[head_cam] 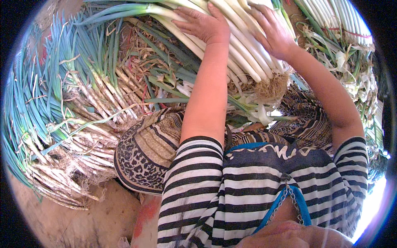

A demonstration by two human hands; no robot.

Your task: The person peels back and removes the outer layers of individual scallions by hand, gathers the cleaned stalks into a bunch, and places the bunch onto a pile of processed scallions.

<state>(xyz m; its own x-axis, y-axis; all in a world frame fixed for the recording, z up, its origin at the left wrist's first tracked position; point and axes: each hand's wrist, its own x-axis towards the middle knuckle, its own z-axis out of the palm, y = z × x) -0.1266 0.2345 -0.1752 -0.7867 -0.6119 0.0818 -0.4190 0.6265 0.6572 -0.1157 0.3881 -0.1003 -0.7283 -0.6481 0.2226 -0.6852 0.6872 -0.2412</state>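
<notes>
A thick bunch of peeled spring onions lies before me, white stalks slanting down to the right, with a clump of brown roots at the lower end. My left hand rests on the stalks at the bunch's left side, fingers spread and pointing left. On the right side my right hand lies along the stalks, its fingers pointing up and to the left; whether it grips any of them is hard to tell. Green leaves run out to the upper left.
Unpeeled spring onions with soil-marked stalks lie heaped on the left. Peeled onions tied with a red band lie at the upper right, above a pile of stripped leaves and skins. More leaf scraps lie near my knees.
</notes>
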